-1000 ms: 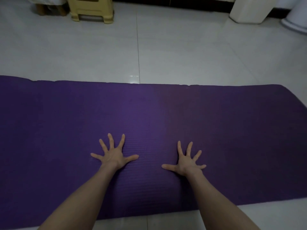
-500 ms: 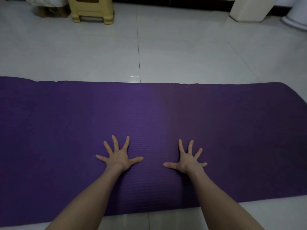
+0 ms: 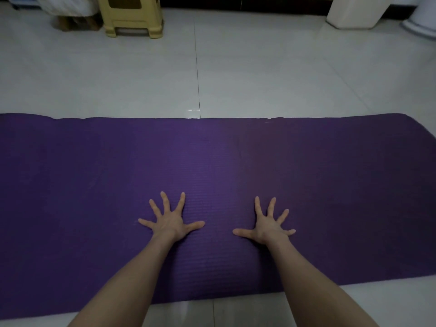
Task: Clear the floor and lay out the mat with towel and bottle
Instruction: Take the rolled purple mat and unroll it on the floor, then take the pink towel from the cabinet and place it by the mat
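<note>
A purple mat (image 3: 94,185) lies unrolled flat across the tiled floor, running from the left edge of the view to the right. My left hand (image 3: 171,221) rests palm down on its middle, fingers spread wide. My right hand (image 3: 267,225) lies flat the same way a short distance to the right. Neither hand holds anything. No towel or bottle is in view.
A yellow plastic stool (image 3: 133,16) stands at the back left beside a brown wooden piece (image 3: 75,23) under white cloth. A white furniture base (image 3: 354,13) and a round white base (image 3: 422,22) sit at the back right. Pale floor tiles (image 3: 259,74) stretch beyond the mat.
Both hands have slid slightly toward each other and a little nearer the mat's front edge; the view has tilted up a touch, showing more of the stool.
</note>
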Tool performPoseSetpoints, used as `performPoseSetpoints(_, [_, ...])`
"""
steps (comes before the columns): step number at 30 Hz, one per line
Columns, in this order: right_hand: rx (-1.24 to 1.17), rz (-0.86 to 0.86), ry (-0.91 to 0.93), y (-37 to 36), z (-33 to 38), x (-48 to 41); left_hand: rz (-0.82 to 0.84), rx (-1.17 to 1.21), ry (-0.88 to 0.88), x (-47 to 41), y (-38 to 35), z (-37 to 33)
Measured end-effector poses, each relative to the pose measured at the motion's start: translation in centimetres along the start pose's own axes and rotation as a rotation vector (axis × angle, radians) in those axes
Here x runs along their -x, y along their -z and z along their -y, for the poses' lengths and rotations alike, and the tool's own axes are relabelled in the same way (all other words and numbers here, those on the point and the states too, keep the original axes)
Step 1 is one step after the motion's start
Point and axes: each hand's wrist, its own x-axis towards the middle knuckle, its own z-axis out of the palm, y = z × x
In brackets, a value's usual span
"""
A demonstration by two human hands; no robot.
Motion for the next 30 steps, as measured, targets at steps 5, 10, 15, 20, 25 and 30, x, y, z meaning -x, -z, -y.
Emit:
performPoseSetpoints(5, [-0.006, 0.008, 0.023, 0.4, -0.6, 0.0, 0.012, 0.02, -0.004, 0.6, 1.1, 0.0])
performPoseSetpoints(10, [-0.112, -0.063, 0.147, 4.0, -0.9, 3.6, -0.053, 0.128, -0.09, 5.9, 5.0, -1.2])
performPoseSetpoints(15, [-0.306, -0.126, 0.179, 10.9, -1.7, 10.8, -0.024, 0.27, -0.202, 14.0, 11.3, -5.7])
performPoseSetpoints(20, [-0.556, -0.165, 0.152, 20.1, -3.3, 21.0, -0.034, 0.45, -0.156, 24.3, 19.6, -12.2])
performPoseSetpoints(25, [-0.731, -0.181, 0.176, 32.7, -5.8, 34.4, -0.004, 0.566, -0.202, 37.9, 29.1, -21.5])
performPoseSetpoints(30, [-0.808, -0.252, 0.213, 46.2, -11.1, 48.3, -0.059, 0.606, -0.282, 51.4, 38.4, -31.9])
